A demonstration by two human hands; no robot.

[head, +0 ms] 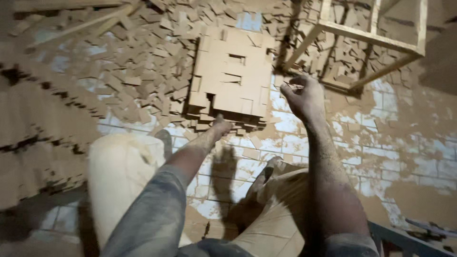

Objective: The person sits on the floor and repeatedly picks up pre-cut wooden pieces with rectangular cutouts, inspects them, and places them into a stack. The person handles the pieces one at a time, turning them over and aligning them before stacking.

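A: On the tiled floor (400, 157), just ahead of the knees, what sits there?

B: A square stack of flat cardboard pieces (232, 76), tan, straight-edged, laid in layers with small slots and gaps showing on top. Its lower edges look ragged where pieces stick out.

A: Any container around it?

B: None holds it. A wooden frame (376, 35) of thin pale bars stands at the upper right, open-sided, with loose scraps lying beneath it. More loose cardboard offcuts (143, 71) are heaped across the floor to the left and behind the stack.

A: And the floor itself?

B: Pale tiles with dark joints, patched with brown dust.

A: Where is the left hand (220, 126)?

B: It reaches to the near bottom edge of the stack and touches it; the fingers are hidden, so I cannot tell whether the grip closes on anything.

A: The right hand (304, 97)?

B: It hangs just beside the stack's right edge, dusty, fingers curled into a loose clench, with something thin at the fingertips, too small to name.
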